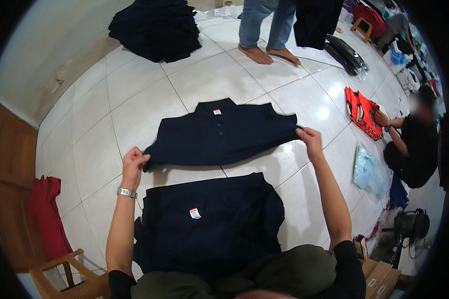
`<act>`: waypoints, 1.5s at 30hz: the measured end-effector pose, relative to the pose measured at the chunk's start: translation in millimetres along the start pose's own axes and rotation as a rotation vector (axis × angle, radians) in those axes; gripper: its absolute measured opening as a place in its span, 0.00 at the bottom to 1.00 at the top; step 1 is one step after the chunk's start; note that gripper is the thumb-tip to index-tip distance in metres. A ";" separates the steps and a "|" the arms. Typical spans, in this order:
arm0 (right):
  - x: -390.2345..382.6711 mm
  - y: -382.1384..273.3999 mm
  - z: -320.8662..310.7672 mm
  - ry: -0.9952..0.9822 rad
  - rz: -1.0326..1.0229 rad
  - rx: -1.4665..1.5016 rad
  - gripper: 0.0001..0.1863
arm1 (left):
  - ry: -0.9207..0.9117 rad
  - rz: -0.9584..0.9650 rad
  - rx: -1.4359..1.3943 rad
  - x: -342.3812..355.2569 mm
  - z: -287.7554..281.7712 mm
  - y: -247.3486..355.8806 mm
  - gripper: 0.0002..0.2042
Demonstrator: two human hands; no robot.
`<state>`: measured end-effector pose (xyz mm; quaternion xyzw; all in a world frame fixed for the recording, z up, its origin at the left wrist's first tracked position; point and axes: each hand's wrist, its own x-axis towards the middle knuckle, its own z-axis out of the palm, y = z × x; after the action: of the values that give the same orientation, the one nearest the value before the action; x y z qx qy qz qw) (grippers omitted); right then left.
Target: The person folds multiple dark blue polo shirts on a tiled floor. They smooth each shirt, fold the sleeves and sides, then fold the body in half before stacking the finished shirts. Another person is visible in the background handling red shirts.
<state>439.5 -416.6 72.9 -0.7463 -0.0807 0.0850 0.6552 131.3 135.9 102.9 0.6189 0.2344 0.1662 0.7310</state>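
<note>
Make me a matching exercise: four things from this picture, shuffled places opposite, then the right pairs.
1. dark collared shirt
2. orange stack
3. red cloth
4. large dark pile

A. beside the wooden door
B. top of the picture, left of bare feet
C. held by left hand and right hand
D. at a co-worker's hand

Pairs: 1-C, 2-D, 3-A, 4-B.

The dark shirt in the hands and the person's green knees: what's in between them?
In the head view, dark clothing lies between the shirt and the knees, with white floor tiles showing between clothing and shirt.
</note>
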 end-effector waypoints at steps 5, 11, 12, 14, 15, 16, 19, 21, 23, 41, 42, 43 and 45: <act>-22.9 -116.0 -25.2 -0.049 -0.145 0.438 0.12 | -0.064 0.404 -0.307 -36.4 4.4 108.7 0.14; -25.2 -218.4 -36.9 -0.030 -0.256 0.526 0.18 | -0.018 0.558 -0.185 -44.4 11.0 202.9 0.25; -16.1 -222.0 -33.5 0.006 -0.239 0.494 0.17 | -0.079 0.603 -0.145 -31.7 10.4 210.9 0.25; 8.1 -220.8 -27.1 0.022 -0.201 0.438 0.17 | 0.033 0.497 -0.030 3.0 18.6 204.6 0.20; 21.0 -215.1 -22.3 0.002 -0.177 0.411 0.17 | 0.068 0.366 0.057 18.8 18.9 201.3 0.18; 33.2 -208.9 -18.6 0.020 -0.139 0.375 0.17 | 0.120 0.225 0.148 33.3 18.5 198.2 0.16; 57.4 -194.4 -14.7 0.077 -0.040 0.298 0.16 | 0.185 0.224 0.201 67.6 20.7 192.1 0.15; 67.8 -194.6 -13.9 0.052 -0.152 0.337 0.14 | 0.164 0.343 0.048 81.9 20.9 200.3 0.14; 74.1 -201.3 -14.9 0.038 -0.236 0.381 0.13 | 0.119 0.429 -0.090 88.9 19.9 211.9 0.12; -42.8 94.7 -7.8 0.135 0.303 -0.304 0.09 | -0.082 -0.154 0.424 -7.9 -18.0 -82.4 0.21; -51.3 102.4 -5.7 0.157 0.356 -0.356 0.08 | -0.106 -0.183 0.424 -13.7 -18.8 -96.3 0.20; -56.9 106.4 -3.5 0.138 0.295 -0.334 0.07 | -0.106 -0.243 0.483 -17.6 -20.1 -105.9 0.20; -63.3 105.9 1.1 0.132 0.283 -0.325 0.07 | -0.110 -0.185 0.476 -22.8 -19.1 -116.7 0.21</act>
<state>378.7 -443.8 -30.9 -0.8498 0.0553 0.1129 0.5119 96.2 118.7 -11.0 0.7575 0.2824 0.0046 0.5885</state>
